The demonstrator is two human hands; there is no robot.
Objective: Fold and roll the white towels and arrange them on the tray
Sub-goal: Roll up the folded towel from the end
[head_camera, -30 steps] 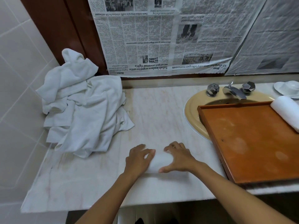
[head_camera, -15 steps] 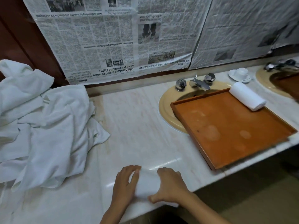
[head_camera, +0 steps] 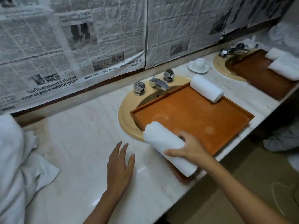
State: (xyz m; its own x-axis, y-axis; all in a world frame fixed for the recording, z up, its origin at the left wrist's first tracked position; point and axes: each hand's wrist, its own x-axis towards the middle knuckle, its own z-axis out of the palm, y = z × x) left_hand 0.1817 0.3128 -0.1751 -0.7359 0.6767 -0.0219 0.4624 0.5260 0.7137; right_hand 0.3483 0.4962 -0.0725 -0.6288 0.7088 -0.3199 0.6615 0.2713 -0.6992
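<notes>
1. Far left of the frame: a heap of unfolded white towels lies on the marble counter, not yet folded.
2. Lower centre: the left hand is flat with straight, slightly spread fingers and holds nothing. It is low over the counter, but I cannot tell whether it touches.
3. Just right of it: the rolled towel lies diagonally over the near left corner of the wooden tray. The right hand is wrapped round it, thumb on the near side and fingers over the far side.
4. The grip is one-handed, so the outer flap could slip and the roll loosen, and it would then need rolling again.
5. One end of the roll hangs toward the counter's front edge, so a loosened grip there could send it off the counter.
6. The tray rests across the sink, and pressing down hard on its corner might rock or shift it.
7. Upper right of the tray: a finished roll lies along the far edge. A careless push could knock it or leave the two rolls out of line.
</notes>
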